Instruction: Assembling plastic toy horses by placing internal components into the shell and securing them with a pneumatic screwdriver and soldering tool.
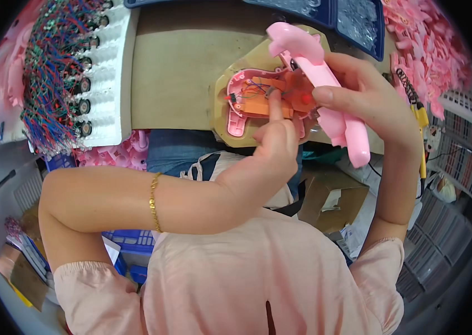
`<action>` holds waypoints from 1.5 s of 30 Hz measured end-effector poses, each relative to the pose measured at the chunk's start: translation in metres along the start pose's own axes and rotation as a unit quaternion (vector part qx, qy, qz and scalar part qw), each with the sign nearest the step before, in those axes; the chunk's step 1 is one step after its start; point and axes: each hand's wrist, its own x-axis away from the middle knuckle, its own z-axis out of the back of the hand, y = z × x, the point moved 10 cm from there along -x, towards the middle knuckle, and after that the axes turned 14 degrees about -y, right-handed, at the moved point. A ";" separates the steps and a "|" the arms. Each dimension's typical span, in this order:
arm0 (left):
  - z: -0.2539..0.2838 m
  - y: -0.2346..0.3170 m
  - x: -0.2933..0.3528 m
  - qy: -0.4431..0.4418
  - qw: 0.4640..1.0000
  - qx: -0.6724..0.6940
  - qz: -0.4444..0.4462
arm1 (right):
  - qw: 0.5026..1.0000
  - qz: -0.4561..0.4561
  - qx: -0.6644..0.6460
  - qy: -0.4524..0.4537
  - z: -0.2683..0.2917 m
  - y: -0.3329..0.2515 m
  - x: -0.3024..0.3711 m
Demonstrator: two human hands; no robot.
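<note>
A pink plastic half-shell [236, 124] lies in an orange and tan holder [222, 114] on the bench, its hollow side up. Inside it are thin coloured wires [254, 88] and orange parts [258, 106]. My left hand [280, 139] reaches in with the index finger stretched out, its tip touching the wiring area near a small dark part; the other fingers are curled and hold nothing visible. My right hand [361, 89] grips a matching pink shell [325, 84], tilted above the right side of the lower one and hiding part of it.
A white foam tray [112, 78] on the left carries several small round parts with bundled wires [51, 78]. Blue trays [358, 25] with clear pieces stand at the back. Pink plastic parts [431, 44] are heaped at the right, beside a yellow-handled tool [421, 120] with a coiled cord.
</note>
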 end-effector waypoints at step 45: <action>-0.035 -0.118 0.022 0.283 0.700 0.654 0.046 | 0.855 0.158 0.493 0.032 -0.037 -0.044 -0.012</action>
